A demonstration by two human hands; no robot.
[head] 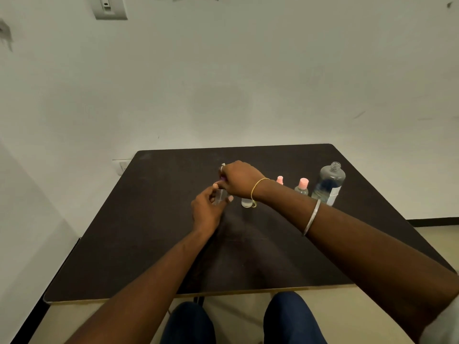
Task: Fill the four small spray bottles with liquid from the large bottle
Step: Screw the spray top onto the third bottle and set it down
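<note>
My left hand grips a small clear bottle; my right hand pinches its half-hidden cap. The large bottle's label is unreadable.

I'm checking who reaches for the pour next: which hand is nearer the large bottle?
Right. The right hand is apart from the large bottle, well to its left; the left hand is farther left.
</note>
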